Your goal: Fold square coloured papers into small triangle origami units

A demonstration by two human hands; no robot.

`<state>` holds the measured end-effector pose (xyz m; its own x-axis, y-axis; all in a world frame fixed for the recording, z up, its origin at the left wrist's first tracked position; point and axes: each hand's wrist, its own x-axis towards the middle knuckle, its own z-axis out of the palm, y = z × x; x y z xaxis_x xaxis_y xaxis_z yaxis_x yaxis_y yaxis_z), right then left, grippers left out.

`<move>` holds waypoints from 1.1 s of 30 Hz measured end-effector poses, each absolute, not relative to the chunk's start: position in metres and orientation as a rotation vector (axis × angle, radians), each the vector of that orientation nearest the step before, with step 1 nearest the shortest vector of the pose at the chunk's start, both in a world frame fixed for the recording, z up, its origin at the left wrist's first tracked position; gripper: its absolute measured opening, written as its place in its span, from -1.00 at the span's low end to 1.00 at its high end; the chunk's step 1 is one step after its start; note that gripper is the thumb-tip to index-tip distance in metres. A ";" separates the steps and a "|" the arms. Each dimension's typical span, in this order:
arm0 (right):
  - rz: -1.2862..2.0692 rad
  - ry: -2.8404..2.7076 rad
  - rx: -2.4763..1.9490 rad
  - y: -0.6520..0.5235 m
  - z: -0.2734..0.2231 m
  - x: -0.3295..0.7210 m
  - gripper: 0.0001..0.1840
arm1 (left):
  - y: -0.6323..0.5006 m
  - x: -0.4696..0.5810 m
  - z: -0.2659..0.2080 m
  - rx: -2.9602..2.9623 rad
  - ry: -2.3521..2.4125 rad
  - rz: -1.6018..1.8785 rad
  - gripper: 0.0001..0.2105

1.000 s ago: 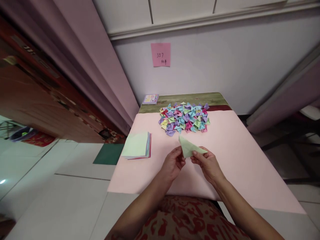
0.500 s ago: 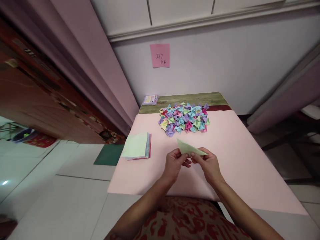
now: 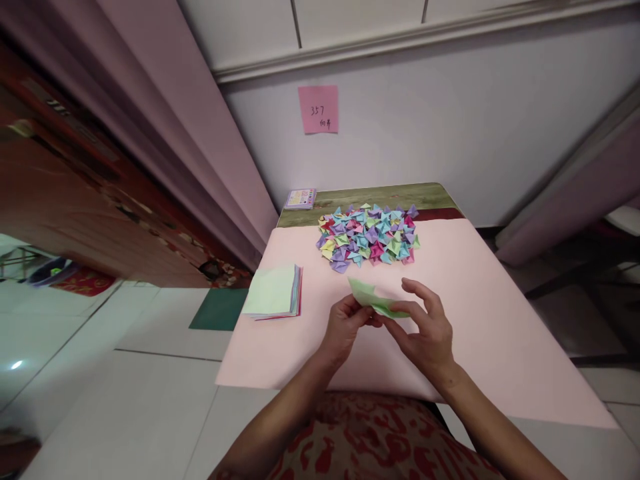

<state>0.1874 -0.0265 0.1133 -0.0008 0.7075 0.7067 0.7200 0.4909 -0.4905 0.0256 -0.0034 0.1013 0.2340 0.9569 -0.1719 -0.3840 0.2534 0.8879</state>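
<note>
A light green sheet of folding paper [image 3: 367,295], partly folded and with its layers spread a little, is held up above the pink table cover. My left hand [image 3: 346,325] pinches its lower left part between thumb and fingers. At the right end, my right hand [image 3: 424,327] grips the paper between thumb and index finger, its other fingers raised. Beyond both hands lies a heap of small folded paper pieces [image 3: 371,235] in purple, blue, green, pink and yellow. To the left sits a stack of square paper [image 3: 270,291], light green on top.
The table's pink cover [image 3: 480,333] reaches toward a wood-patterned strip at the back. A small printed pack [image 3: 301,198] lies at the far left corner. A pink note [image 3: 319,109] is stuck on the wall. Curtains [image 3: 210,133] hang at the left.
My right hand has shifted slightly right and lifted its outer fingers. The green paper has gone from a flat triangle to a shape with its layers parted. My left hand has barely moved.
</note>
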 end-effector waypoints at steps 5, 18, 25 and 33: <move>0.156 -1.787 -1.323 -0.022 0.107 0.193 -0.83 | -0.004 0.024 0.103 0.918 0.871 1.020 -0.71; 0.298 -2.061 -1.284 -0.014 0.084 0.201 -0.86 | -0.004 0.022 0.083 1.027 0.997 0.852 -0.78; 0.321 -2.114 -1.275 -0.015 0.082 0.192 -0.78 | -0.005 0.024 0.085 1.053 1.010 0.893 -0.83; 0.350 -2.175 -1.305 -0.015 0.076 0.191 -0.83 | -0.008 0.020 0.078 1.187 1.048 0.820 -0.90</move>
<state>0.1907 -0.0148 0.0763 -0.3591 0.8699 0.3380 0.7197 0.4887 -0.4931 0.0203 -0.0078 0.0782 0.3256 0.9233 -0.2037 0.0236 0.2074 0.9780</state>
